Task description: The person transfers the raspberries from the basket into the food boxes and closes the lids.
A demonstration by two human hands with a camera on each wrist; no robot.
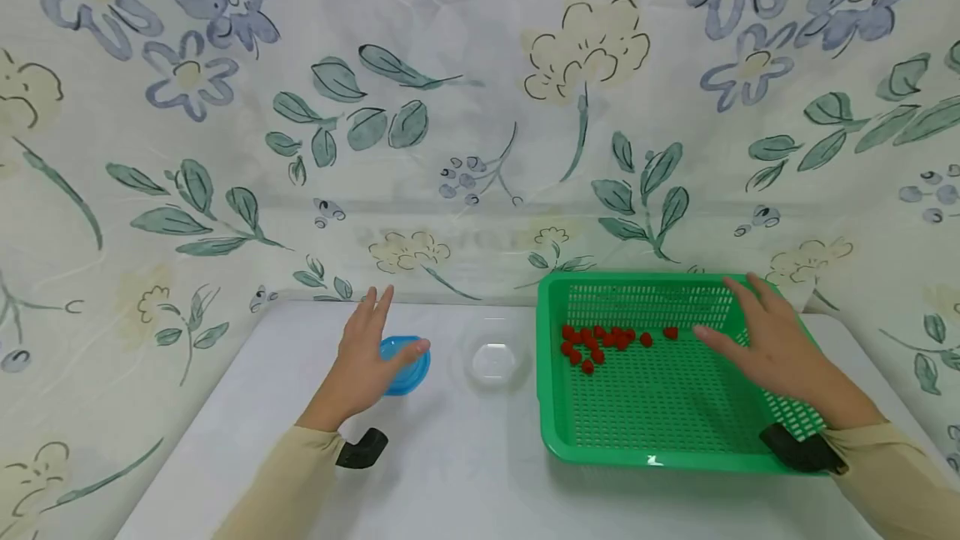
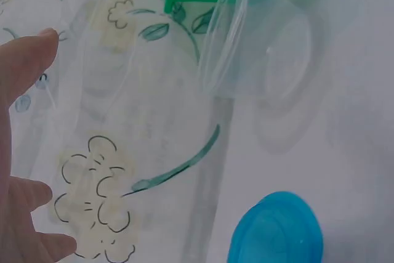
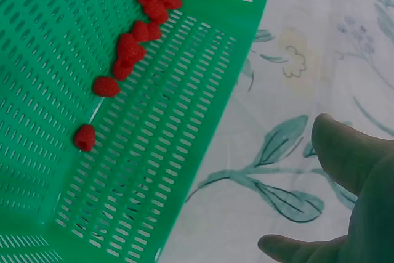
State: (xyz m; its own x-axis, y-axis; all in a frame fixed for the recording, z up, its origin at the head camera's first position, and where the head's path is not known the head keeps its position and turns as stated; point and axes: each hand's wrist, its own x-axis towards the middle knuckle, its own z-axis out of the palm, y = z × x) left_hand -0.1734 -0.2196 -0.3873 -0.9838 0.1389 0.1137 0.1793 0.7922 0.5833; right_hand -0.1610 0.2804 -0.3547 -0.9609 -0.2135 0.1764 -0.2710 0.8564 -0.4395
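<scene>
My left hand hovers with fingers spread over a round blue lid, holding nothing. To its right stands a clear plastic tub, its open rim facing up; the left wrist view shows the tub beyond the blue lid. Above the right side of a green slotted basket is my right hand, empty, thumb apart from the fingers. Several raspberries lie in the basket's back left part. In the right wrist view, raspberries line up along the foot of the basket wall.
A white table carries everything. Behind it hangs a flower-printed cloth, which also shows at both sides. The basket takes up the right part of the table, close to the tub.
</scene>
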